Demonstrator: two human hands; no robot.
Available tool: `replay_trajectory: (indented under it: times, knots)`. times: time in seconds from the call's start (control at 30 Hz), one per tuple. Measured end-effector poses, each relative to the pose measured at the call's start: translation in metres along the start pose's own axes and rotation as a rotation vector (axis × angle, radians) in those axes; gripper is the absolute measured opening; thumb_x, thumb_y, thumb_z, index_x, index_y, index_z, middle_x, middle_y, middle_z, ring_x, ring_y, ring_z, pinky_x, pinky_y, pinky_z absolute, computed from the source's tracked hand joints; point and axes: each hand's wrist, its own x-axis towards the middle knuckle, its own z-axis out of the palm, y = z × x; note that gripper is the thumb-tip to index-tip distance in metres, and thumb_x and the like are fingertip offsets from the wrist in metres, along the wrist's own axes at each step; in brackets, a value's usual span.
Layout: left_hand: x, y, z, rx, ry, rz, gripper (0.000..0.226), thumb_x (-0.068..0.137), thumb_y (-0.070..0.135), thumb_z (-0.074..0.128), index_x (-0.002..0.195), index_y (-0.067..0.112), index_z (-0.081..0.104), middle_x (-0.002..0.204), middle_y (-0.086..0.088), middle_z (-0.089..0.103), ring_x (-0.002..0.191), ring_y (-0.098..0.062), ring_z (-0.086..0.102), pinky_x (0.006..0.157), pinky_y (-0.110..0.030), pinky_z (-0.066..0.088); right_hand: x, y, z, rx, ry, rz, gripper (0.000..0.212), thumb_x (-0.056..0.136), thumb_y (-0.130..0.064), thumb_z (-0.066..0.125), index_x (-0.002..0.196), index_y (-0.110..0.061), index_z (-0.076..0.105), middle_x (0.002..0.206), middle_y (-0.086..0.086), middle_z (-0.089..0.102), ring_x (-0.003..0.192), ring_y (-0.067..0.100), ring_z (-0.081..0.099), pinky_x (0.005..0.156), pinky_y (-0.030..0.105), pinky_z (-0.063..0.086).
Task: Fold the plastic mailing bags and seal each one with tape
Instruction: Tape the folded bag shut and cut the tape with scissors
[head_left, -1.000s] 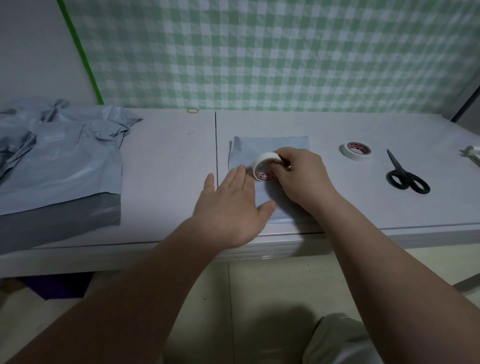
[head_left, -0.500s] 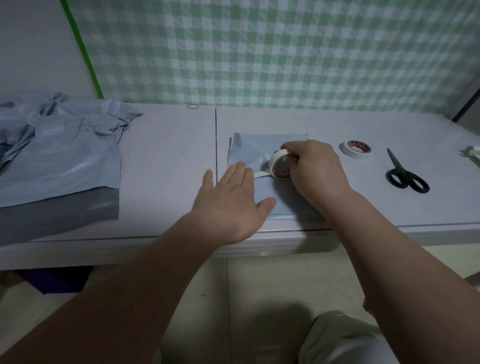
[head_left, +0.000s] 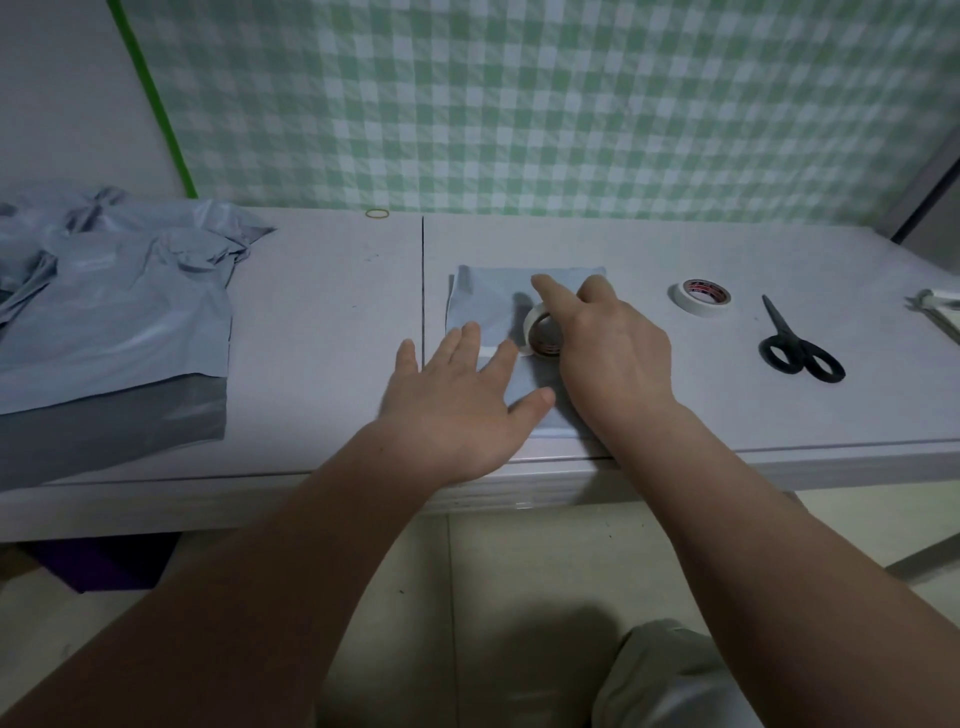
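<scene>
Taping step under way on the folded grey-blue plastic mailing bag, which lies flat at the near edge of the pale grey table.

- Left hand: palm down, fingers spread, pressing the bag's 7 o'clock corner; its fingertips pin the free end of the tape.
- Right hand: holds the white tape roll on edge over the bag, index finger stretched out past the roll's top; thumb hidden.
- Change: a second ago the roll sat against the left fingertips. It has since been drawn off toward 3 o'clock, and a short white strip now spans the gap.
- Reading: the seal has been started, not finished. The strip probably needs more length, then a cut.
- Black-handled scissors and a second white tape roll lie at 3 o'clock, untouched.
- Loose pile of unfolded grey-blue bags waits at 9 o'clock.
</scene>
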Motion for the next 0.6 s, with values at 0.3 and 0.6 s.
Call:
replay_trajectory:
  times: [0.3,0.6]
  knots:
    - [0.002,0.007,-0.001,-0.006,-0.034,-0.046,0.069,0.086,0.073,0.002,0.148,0.044,-0.006,0.159,-0.003,-0.017,0.146,-0.017,-0.017,0.115,-0.054,-0.010,-0.001,0.008,0.012,0.225,0.002,0.001,0.055,0.095,-0.019,0.039,0.144,-0.043,0.028,0.102,0.002,0.055,0.093,0.025,0.055,0.065,0.031,0.036]
    - [0.003,0.015,-0.006,0.033,0.021,-0.070,0.066,0.093,0.065,0.006,0.152,0.035,0.003,0.160,-0.009,-0.009,0.147,-0.023,-0.013,0.114,-0.055,-0.009,0.000,0.031,0.011,0.569,-0.050,0.115,0.027,0.088,-0.020,0.061,0.114,-0.024,0.067,0.103,-0.004,0.071,0.095,0.014,0.062,0.078,0.018,0.038]
